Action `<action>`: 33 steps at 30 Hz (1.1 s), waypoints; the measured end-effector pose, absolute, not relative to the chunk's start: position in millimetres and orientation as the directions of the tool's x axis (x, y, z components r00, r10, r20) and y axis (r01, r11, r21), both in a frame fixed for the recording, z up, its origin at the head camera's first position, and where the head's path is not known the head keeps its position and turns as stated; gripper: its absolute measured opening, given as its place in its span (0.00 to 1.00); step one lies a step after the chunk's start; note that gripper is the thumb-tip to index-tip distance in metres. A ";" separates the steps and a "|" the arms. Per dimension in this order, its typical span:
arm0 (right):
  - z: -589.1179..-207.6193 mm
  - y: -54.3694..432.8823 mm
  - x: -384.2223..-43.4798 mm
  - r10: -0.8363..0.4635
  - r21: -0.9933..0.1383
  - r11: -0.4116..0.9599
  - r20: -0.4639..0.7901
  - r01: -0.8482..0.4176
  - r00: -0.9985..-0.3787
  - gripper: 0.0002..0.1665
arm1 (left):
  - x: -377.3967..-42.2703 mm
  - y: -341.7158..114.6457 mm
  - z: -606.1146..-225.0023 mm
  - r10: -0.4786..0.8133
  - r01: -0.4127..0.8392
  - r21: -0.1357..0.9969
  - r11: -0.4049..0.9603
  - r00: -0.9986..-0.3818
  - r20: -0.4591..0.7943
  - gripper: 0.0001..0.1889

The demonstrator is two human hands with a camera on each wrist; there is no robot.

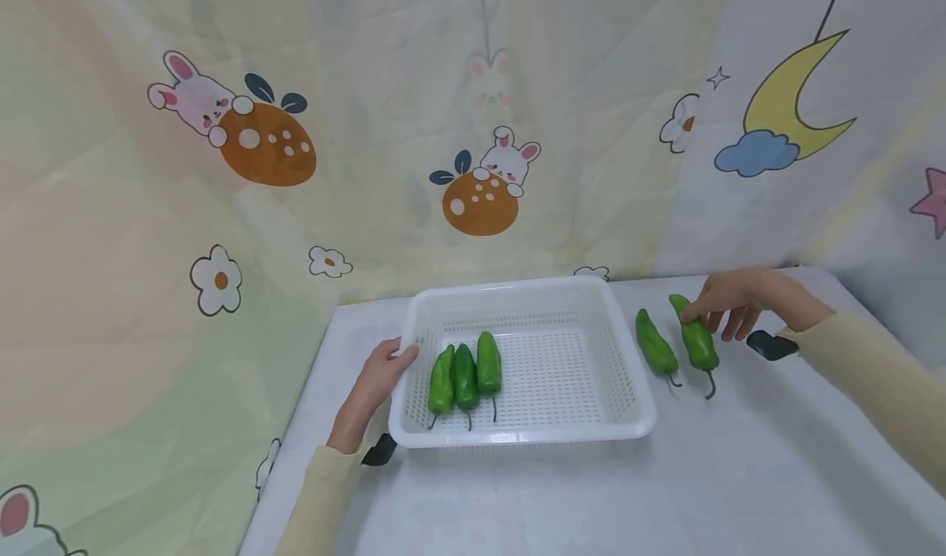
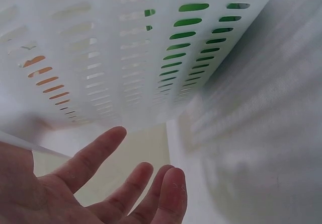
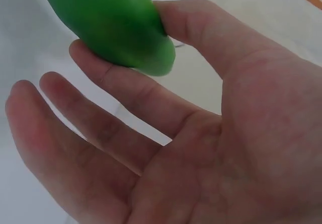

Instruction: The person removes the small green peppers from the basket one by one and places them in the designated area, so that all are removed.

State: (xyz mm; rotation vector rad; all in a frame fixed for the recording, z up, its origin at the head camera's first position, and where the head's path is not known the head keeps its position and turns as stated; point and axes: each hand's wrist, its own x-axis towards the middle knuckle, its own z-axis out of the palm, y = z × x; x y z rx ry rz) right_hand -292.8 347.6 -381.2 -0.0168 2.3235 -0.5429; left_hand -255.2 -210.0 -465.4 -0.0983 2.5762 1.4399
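Head view shows a white basket (image 1: 624,375) with holes sitting on the white bench (image 1: 739,474). Three green peppers (image 1: 466,375) lie side by side in the left part of the basket, touching each other. The left hand (image 1: 377,379) rests against the basket's left wall. In the left wrist view its fingers (image 2: 98,156) are straight and loose, holding nothing. Two more peppers lie on the bench just to the right of the basket. The near pepper (image 1: 656,344) lies alone. The far pepper (image 1: 698,341) is under the right hand (image 1: 727,297). In the right wrist view the thumb and first finger (image 3: 115,78) pinch the top end of this pepper, and the other fingers are spread open. A cloth with bunnies (image 1: 491,182) hangs behind.
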 end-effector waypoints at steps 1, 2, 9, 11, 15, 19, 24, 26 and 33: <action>-384.2 347.7 -292.8 -0.165 -0.384 0.912 -0.669 0.147 -0.724 0.35 | -255.3 -210.0 -465.7 0.034 -0.147 0.840 0.522 -0.981 -0.193 0.28; -387.7 348.1 -293.6 -0.158 -0.378 0.913 -0.673 0.152 -0.723 0.34 | -255.5 -210.0 -466.2 0.034 -0.147 0.843 0.518 -0.981 -0.192 0.28; -402.5 344.8 -294.0 -0.142 -0.341 0.929 -0.685 0.142 -0.714 0.30 | -254.4 -209.5 -469.0 0.036 -0.147 0.849 0.507 -0.981 -0.191 0.28; -403.6 342.3 -294.8 -0.139 -0.333 0.932 -0.688 0.141 -0.713 0.30 | -254.1 -209.4 -468.2 0.031 -0.150 0.847 0.511 -0.981 -0.192 0.28; -404.4 336.6 -299.3 -0.116 -0.313 0.937 -0.694 0.153 -0.711 0.32 | -254.5 -210.0 -466.8 0.024 -0.156 0.839 0.521 -0.980 -0.197 0.28; -408.9 331.9 -307.1 -0.084 -0.290 0.941 -0.697 0.173 -0.712 0.32 | -255.7 -210.4 -466.0 0.027 -0.152 0.840 0.521 -0.981 -0.194 0.29; -416.2 328.1 -315.1 -0.053 -0.262 0.948 -0.691 0.182 -0.721 0.31 | -256.2 -210.3 -466.4 0.034 -0.148 0.843 0.518 -0.981 -0.193 0.29; -418.2 326.8 -316.8 -0.041 -0.249 0.951 -0.687 0.182 -0.725 0.32 | -256.1 -210.3 -466.7 0.037 -0.143 0.845 0.516 -0.981 -0.189 0.29; -419.9 320.6 -317.6 -0.018 -0.224 0.957 -0.680 0.185 -0.733 0.35 | -256.5 -209.7 -467.0 0.029 -0.143 0.846 0.514 -0.983 -0.184 0.28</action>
